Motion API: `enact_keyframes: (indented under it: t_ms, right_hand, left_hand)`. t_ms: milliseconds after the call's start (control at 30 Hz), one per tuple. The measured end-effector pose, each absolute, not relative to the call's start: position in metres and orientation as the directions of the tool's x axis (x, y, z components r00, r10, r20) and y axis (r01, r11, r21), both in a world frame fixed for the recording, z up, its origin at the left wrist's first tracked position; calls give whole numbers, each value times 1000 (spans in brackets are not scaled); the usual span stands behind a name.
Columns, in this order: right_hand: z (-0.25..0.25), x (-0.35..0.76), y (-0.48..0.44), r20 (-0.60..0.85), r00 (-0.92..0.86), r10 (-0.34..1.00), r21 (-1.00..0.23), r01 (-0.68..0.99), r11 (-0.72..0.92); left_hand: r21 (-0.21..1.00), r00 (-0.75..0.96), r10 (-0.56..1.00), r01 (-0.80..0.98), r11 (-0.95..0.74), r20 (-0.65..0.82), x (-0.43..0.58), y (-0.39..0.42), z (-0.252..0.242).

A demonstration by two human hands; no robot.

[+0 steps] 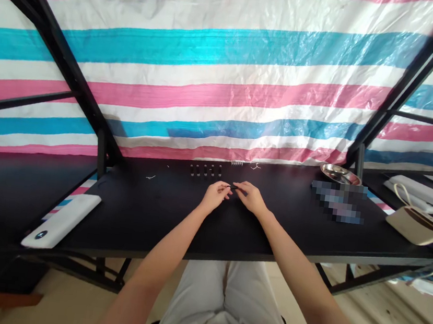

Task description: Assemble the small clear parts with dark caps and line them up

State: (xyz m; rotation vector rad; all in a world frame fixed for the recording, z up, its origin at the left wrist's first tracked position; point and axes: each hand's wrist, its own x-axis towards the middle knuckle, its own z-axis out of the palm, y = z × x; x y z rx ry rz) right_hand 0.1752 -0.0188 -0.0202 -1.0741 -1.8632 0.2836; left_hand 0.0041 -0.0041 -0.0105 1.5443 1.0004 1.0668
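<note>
Both my hands meet over the middle of the black table [178,215]. My left hand [216,193] and my right hand [250,195] are each pinched on a small dark piece [233,187] between them, too small to name. Just beyond the hands, several small dark parts [205,170] stand in a row. A short row of small silvery parts [237,163] lies at the table's far edge, with a thin bent wire [255,165] beside it.
A metal dish [339,173] sits at the far right, by a blurred patch. White power banks lie at the left [60,227] and right [417,226], the right one with a cable. Black frame bars rise on both sides before a striped tarpaulin.
</note>
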Motion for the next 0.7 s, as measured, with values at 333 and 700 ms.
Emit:
enact_keyframes:
  t_ms: [333, 700]
  right_hand:
    - [-17, 166, -20, 402, 24, 915, -882, 278, 380]
    - [-15, 167, -16, 353, 78, 932, -928, 155, 338]
  left_hand:
    - [982, 284, 944, 40, -184, 165, -1, 4, -12]
    - [991, 236, 965, 32, -128, 117, -1, 2, -7]
